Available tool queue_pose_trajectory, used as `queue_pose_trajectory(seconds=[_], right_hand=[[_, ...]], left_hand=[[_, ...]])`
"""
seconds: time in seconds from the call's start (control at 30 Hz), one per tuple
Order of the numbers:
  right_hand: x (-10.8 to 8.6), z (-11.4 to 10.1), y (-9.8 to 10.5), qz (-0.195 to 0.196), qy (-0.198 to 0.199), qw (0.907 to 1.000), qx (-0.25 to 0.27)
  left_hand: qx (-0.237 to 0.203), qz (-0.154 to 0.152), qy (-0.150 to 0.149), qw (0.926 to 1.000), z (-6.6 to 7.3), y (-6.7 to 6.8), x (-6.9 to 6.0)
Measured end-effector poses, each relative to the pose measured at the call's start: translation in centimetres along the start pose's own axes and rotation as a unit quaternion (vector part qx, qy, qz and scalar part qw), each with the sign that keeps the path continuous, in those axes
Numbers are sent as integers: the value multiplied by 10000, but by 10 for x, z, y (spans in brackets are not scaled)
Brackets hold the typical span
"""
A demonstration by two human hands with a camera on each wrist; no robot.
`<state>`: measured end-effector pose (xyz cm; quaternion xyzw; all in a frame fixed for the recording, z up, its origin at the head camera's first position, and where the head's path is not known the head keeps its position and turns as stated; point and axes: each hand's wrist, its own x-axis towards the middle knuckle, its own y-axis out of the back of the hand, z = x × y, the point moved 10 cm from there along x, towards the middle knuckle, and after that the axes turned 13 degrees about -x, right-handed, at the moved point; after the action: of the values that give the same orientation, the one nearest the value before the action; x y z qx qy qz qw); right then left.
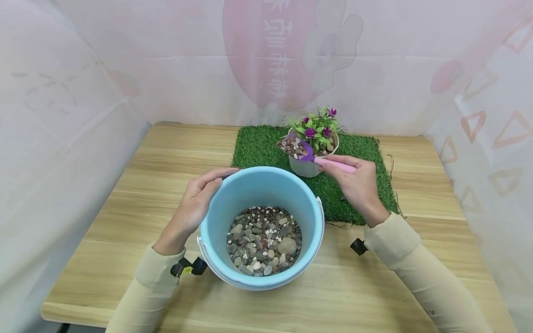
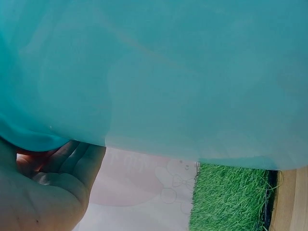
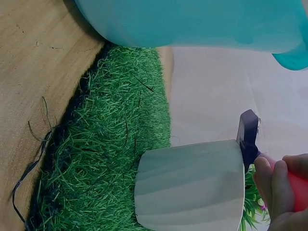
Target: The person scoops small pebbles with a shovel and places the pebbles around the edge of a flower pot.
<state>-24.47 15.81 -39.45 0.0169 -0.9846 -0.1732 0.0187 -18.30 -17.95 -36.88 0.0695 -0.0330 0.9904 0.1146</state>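
Observation:
A light-blue bucket (image 1: 266,178) with pebbles (image 1: 264,243) at its bottom stands on the table. At its left rim, my left hand (image 1: 197,203) holds the bucket, fingers along the far outer side. My right hand (image 1: 358,185) grips the pink handle of a small trowel (image 1: 336,165). Its purple scoop, heaped with small pebbles (image 1: 293,147), is over the left rim of a white flowerpot (image 1: 306,167); the right wrist view shows the scoop against that rim. Green leaves and purple flowers (image 1: 317,132) fill the pot, with stones around them.
Under the pot lies a green artificial-grass mat (image 1: 260,145), with loose strands at its right edge. The wooden table (image 1: 137,185) extends to both sides. Printed white cloth (image 1: 187,78) hangs behind and beside it. The bucket's white handle (image 1: 320,208) hangs at its side.

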Motion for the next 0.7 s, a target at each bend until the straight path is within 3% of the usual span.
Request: queue_pose_trajectory(seconds=[0.37,0.7], right_hand=[[6,7,-2,54,-142,9998,163],[9,11,-3,59,-258,9965,798]], left_hand=[[-4,-5,-25,10000,-3,3,1],[18,-24,-98,9999,-6,6,1]])
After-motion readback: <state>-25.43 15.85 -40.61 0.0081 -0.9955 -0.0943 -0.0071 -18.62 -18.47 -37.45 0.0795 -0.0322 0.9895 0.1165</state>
